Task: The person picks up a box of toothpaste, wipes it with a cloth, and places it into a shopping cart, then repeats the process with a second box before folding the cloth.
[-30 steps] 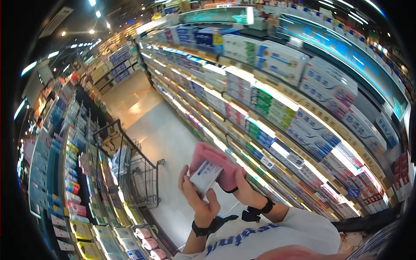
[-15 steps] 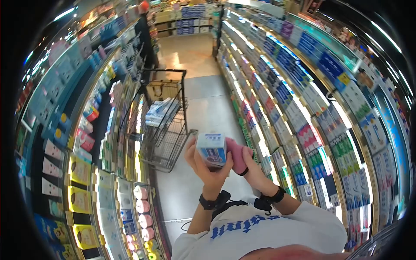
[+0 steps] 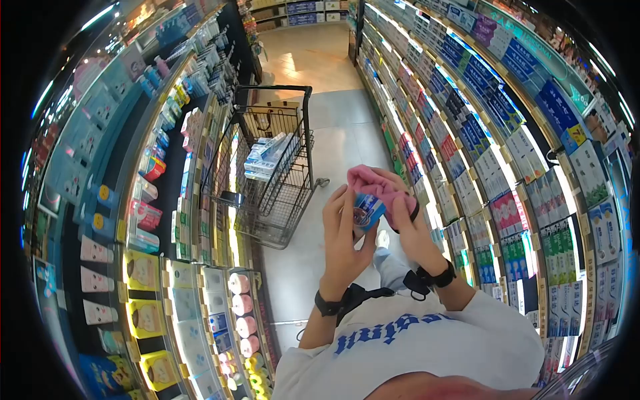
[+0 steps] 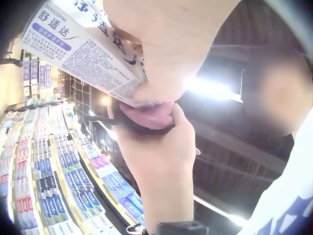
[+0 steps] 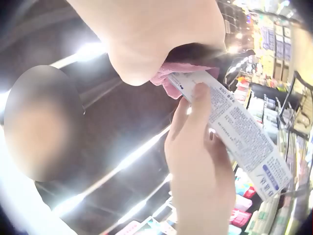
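In front of the white shirt, my left hand (image 3: 341,247) grips a blue and white toothpaste box (image 3: 367,212). Its white printed side, marked Sensodyne, shows in the left wrist view, where the carton (image 4: 80,54) slants past my left thumb. My right hand (image 3: 417,230) holds a piece of soft pink cloth (image 3: 373,181) with a dark edge, bunched against the upper end of the box. From the right wrist, the same pink cloth (image 5: 181,71) lies around the box end, with my left thumb pressed on the carton. Part of the cloth is hidden under my right fingers.
Ahead to the left stands a wire shopping cart (image 3: 267,180) with white and blue boxes (image 3: 270,157) in it. Lit shelves of toothpaste cartons (image 3: 480,143) line the right side. Along the left runs a shelf of yellow packs (image 3: 143,317) and other goods.
The view has swung from the right shelf toward the aisle. In my hands, the box has turned from white face to blue face, and the pink cloth has moved up against its end.
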`<action>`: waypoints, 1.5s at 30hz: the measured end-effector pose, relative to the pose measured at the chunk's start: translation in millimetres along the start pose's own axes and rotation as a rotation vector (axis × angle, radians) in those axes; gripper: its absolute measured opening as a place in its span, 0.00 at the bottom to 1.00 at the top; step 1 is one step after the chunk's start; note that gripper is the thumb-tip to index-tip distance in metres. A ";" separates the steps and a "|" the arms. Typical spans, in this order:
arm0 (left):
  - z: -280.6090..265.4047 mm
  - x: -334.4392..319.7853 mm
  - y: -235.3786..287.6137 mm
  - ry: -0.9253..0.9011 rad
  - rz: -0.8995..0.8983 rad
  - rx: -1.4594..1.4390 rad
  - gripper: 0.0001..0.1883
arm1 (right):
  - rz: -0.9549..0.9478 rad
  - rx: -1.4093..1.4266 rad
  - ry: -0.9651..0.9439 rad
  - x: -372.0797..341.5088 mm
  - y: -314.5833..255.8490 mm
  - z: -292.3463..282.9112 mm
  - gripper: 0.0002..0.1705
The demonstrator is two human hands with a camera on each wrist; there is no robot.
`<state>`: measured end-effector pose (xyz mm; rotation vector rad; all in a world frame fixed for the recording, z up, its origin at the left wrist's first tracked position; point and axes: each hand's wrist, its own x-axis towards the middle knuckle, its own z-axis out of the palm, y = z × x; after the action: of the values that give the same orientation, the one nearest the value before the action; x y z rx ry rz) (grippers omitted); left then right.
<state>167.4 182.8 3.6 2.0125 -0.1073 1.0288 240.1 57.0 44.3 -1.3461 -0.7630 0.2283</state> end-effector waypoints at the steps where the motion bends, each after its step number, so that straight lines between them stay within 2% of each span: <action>1: 4.3 5.7 -4.6 -0.027 -0.012 0.002 0.44 | 0.084 0.193 0.012 4.3 7.5 -6.0 0.29; 3: 14.9 18.0 -15.7 -0.026 0.013 -0.020 0.43 | 0.245 0.582 0.019 16.4 19.7 -22.3 0.33; 4: 20.3 25.2 -21.4 -0.020 0.027 -0.025 0.43 | 0.336 0.657 0.093 21.8 27.7 -28.4 0.37; 5: 24.8 31.0 -24.7 -0.011 0.006 -0.020 0.42 | 0.385 0.659 0.063 28.8 41.9 -34.2 0.37; 7: 39.5 44.3 -30.0 0.019 -0.023 -0.010 0.42 | 0.471 0.654 -0.009 47.4 70.6 -49.0 0.37; 8: 56.8 51.4 -45.2 0.097 -0.008 -0.210 0.42 | 0.544 0.583 -0.041 58.7 66.3 -48.3 0.38; 9: 75.7 58.3 -58.8 0.230 0.017 -0.377 0.43 | 0.532 0.489 -0.061 70.7 78.0 -47.0 0.38; 11: 103.6 81.5 -71.1 0.327 0.052 -0.527 0.47 | 0.419 0.187 -0.161 92.1 60.6 -62.3 0.37; 14: 134.9 125.7 -86.5 0.208 -0.094 -0.189 0.54 | 0.549 0.255 -0.117 128.3 87.5 -104.0 0.36; 17: 156.6 172.8 -116.9 0.110 0.075 -0.092 0.54 | 0.473 0.296 -0.057 172.9 113.6 -154.3 0.36; 18: 163.0 179.9 -120.6 0.199 0.093 -0.037 0.50 | 0.511 0.314 -0.001 184.5 126.4 -160.8 0.37; 21: 186.9 194.6 -140.2 0.488 0.109 -0.088 0.46 | 0.704 0.664 -0.088 221.1 142.1 -173.1 0.33; 22: 191.1 197.8 -141.0 0.496 -0.043 -0.221 0.44 | 0.662 0.675 -0.139 229.3 146.0 -166.2 0.33; 24: 194.0 201.1 -164.8 0.385 -0.013 -0.082 0.44 | 0.576 0.700 -0.244 245.1 154.0 -143.4 0.33; 27: 183.2 213.6 -185.4 0.273 -0.033 0.043 0.45 | 0.384 0.548 -0.472 267.8 179.8 -144.9 0.30; 31: 164.5 256.1 -211.1 0.338 0.045 0.021 0.44 | 0.359 0.514 -0.413 310.8 194.6 -119.6 0.29; 33: 138.2 279.5 -228.1 0.320 0.169 0.140 0.44 | 0.464 0.378 -0.340 345.8 196.8 -110.0 0.27; 34: 124.6 287.1 -231.9 0.301 0.183 0.293 0.41 | 0.518 0.309 -0.299 358.7 196.0 -102.5 0.27; 37: 101.1 295.3 -267.9 0.379 -0.074 0.249 0.39 | 0.511 0.456 -0.342 401.7 189.4 -72.4 0.27; 38: 94.9 304.3 -276.9 0.480 -0.095 0.125 0.34 | 0.523 0.434 -0.334 416.5 201.8 -62.7 0.27; 41: 57.8 314.6 -313.9 0.506 -0.299 -0.123 0.31 | 0.483 0.535 -0.367 458.5 199.6 -24.4 0.28; 42: 42.9 316.6 -323.9 0.436 -0.250 0.159 0.27 | 0.497 0.640 -0.407 472.2 211.3 -12.6 0.29; 44: 28.1 317.1 -341.6 0.535 -0.249 0.170 0.28 | 0.453 0.327 -0.534 483.9 206.2 11.9 0.31; 45: 21.0 315.8 -347.7 0.579 -0.251 0.184 0.28 | 0.380 0.346 -0.634 490.3 207.1 26.1 0.34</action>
<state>533.9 477.1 -7.9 1.7471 0.5501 1.4462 644.2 404.0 30.1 -1.0754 -0.9281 1.0776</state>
